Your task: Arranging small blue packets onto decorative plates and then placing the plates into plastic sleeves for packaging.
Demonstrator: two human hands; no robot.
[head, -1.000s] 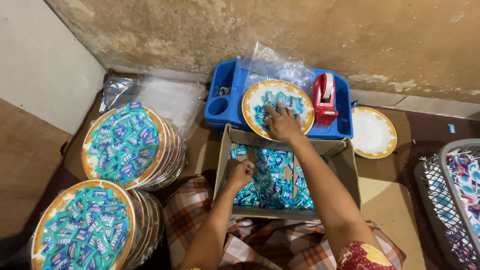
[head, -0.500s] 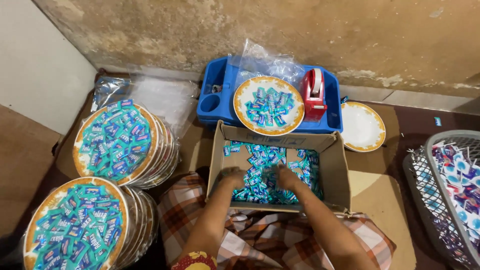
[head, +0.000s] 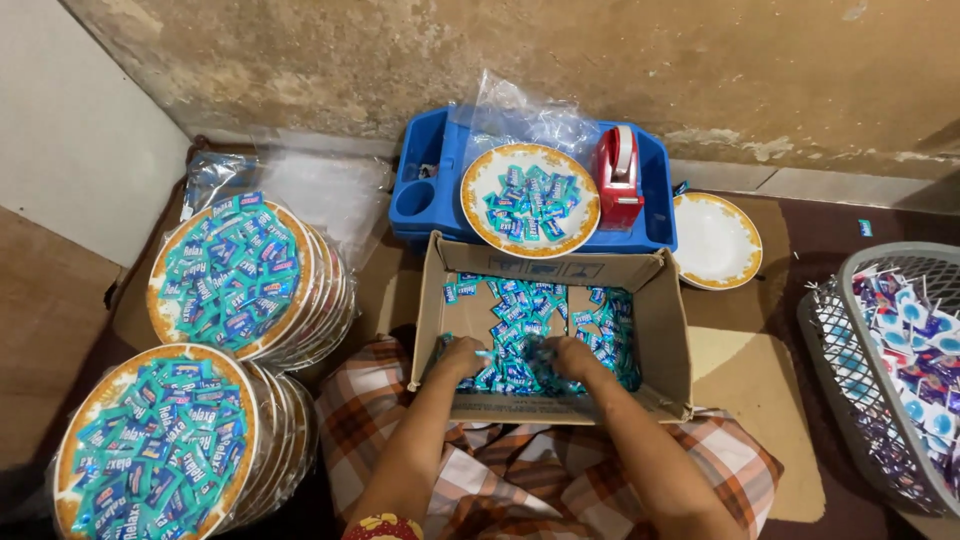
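Note:
An open cardboard box (head: 660, 330) sits on my lap, holding many small teal-wrapped candies (head: 520, 310). My left hand (head: 460, 357) and my right hand (head: 578, 357) are both down in the near part of the box, fingers curled into the candy pile. Whether they hold candies is hard to see. Beyond the box, a white plate with a gold rim (head: 478, 195) carries a heap of the same candies and rests on a blue plastic tray (head: 420, 180).
A red tape dispenser (head: 618, 175) stands on the tray beside clear plastic bags (head: 520, 115). An empty gold-rimmed plate (head: 715, 240) lies right of it. Two stacks of wrapped, candy-filled plates (head: 235, 270) (head: 155, 450) stand at left. A wire basket (head: 850, 360) of wrappers is at right.
My right hand has come back from the plate on the blue tray into the box. Both hands now dig in the candies near the box's front wall.

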